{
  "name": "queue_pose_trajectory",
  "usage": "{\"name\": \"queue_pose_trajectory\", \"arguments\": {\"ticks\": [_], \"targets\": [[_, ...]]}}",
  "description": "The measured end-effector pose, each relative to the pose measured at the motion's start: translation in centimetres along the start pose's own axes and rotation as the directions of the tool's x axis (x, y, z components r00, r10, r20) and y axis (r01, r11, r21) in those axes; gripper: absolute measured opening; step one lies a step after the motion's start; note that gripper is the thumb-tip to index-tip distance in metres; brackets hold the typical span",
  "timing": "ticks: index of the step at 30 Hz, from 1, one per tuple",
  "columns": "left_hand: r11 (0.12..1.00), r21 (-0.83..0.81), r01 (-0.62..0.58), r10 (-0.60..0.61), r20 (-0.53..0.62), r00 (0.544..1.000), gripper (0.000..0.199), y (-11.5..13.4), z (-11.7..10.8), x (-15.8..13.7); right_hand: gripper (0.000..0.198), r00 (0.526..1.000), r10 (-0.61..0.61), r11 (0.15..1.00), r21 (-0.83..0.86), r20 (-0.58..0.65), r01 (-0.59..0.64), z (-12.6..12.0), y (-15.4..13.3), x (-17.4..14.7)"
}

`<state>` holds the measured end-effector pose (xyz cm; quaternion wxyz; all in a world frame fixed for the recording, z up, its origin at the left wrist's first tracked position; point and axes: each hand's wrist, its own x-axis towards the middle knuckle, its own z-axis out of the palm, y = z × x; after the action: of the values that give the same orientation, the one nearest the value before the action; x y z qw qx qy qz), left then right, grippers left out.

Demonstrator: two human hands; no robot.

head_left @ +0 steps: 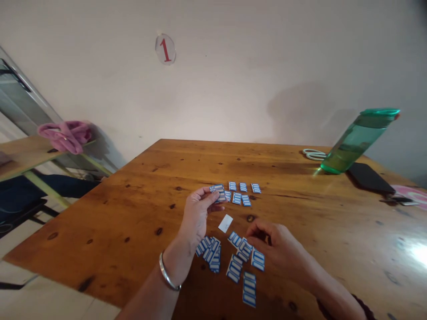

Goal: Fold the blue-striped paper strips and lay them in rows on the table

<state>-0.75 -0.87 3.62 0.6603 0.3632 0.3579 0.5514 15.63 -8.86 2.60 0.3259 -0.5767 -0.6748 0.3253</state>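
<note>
My left hand (203,206) is closed on a few small blue-and-white cards (218,192), pinched between thumb and fingers above the table. My right hand (271,242) is low over a loose pile of similar cards (245,249), its fingers curled and the fingertips at the pile's edge. Whatever they pinch, if anything, is hidden. Behind my left hand, more cards (237,198) lie in two short rows, partly covered by that hand. A plain white card (226,223) lies between my hands. Near my left wrist rests another overlapping heap of cards (211,253).
The wooden table (140,213) meets a pale wall. At its right stand a green bottle (360,142), a white coiled cable (313,154) and a dark flat phone-like object (370,178). A pink cloth (68,135) lies on a side table at left.
</note>
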Motion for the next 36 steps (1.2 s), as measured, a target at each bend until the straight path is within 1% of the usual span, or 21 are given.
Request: {"name": "queue_pose_trajectory", "arguments": {"ticks": [4, 6, 8, 11, 14, 17, 20, 24, 26, 30, 33, 36], "targets": [[0.999, -0.042, -0.025, 0.024, -0.023, 0.999, 0.018, 0.3, -0.3, 0.2, 0.011, 0.998, -0.041, 0.978, -0.202, 0.037, 0.048, 0.5, -0.3, -0.6], [0.998, -0.056, -0.035, 0.034, -0.027, 0.999, 0.018, 0.5, -0.4, 0.2, 0.012, 0.995, -0.049, 0.958, -0.278, 0.084, 0.07, 0.7, -0.6, -0.9], [0.997, -0.067, -0.042, 0.04, -0.032, 0.999, 0.018, 0.6, -0.4, 0.1, 0.017, 0.986, -0.083, 0.933, -0.337, 0.146, 0.128, 1.1, -1.1, -1.0], [0.996, -0.082, -0.039, 0.036, -0.036, 0.999, 0.018, 0.6, -0.3, 0.0, 0.03, 0.955, -0.133, 0.86, -0.448, 0.264, 0.244, 2.3, -1.6, -1.1], [0.995, -0.092, -0.028, 0.026, -0.027, 0.999, 0.019, 0.7, -0.2, -0.1, 0.056, 0.93, -0.176, 0.759, -0.557, 0.324, 0.338, 3.8, -1.4, -1.0], [0.996, -0.087, -0.02, 0.02, -0.01, 1.0, 0.018, 0.8, -0.1, -0.2, 0.065, 0.909, -0.188, 0.693, -0.606, 0.371, 0.391, 4.9, -0.8, -1.0], [0.995, -0.096, -0.02, 0.019, -0.012, 1.0, 0.018, 0.8, -0.1, -0.3, 0.064, 0.907, -0.169, 0.672, -0.629, 0.385, 0.392, 5.3, -0.3, -1.2], [0.995, -0.102, -0.022, 0.021, -0.016, 1.0, 0.019, 0.8, -0.1, -0.3, 0.06, 0.917, -0.124, 0.681, -0.64, 0.378, 0.356, 5.1, 0.2, -1.7], [0.994, -0.106, -0.024, 0.023, -0.012, 1.0, 0.019, 0.8, -0.1, -0.3, 0.057, 0.919, -0.125, 0.687, -0.636, 0.375, 0.353, 4.9, 0.1, -1.7], [0.99, -0.136, -0.034, 0.032, -0.02, 0.999, 0.02, 0.9, -0.1, -0.3, 0.042, 0.918, -0.168, 0.719, -0.593, 0.359, 0.363, 4.2, -1.5, -0.6], [0.985, -0.158, -0.064, 0.058, -0.04, 0.998, 0.021, 1.2, -0.3, -0.2, 0.029, 0.93, -0.126, 0.768, -0.559, 0.345, 0.312, 4.2, -3.4, 1.2], [0.98, -0.177, -0.095, 0.083, -0.073, 0.994, 0.022, 1.6, -0.5, -0.1, 0.019, 0.902, -0.177, 0.739, -0.552, 0.393, 0.386, 4.8, -4.5, 3.1]]}}
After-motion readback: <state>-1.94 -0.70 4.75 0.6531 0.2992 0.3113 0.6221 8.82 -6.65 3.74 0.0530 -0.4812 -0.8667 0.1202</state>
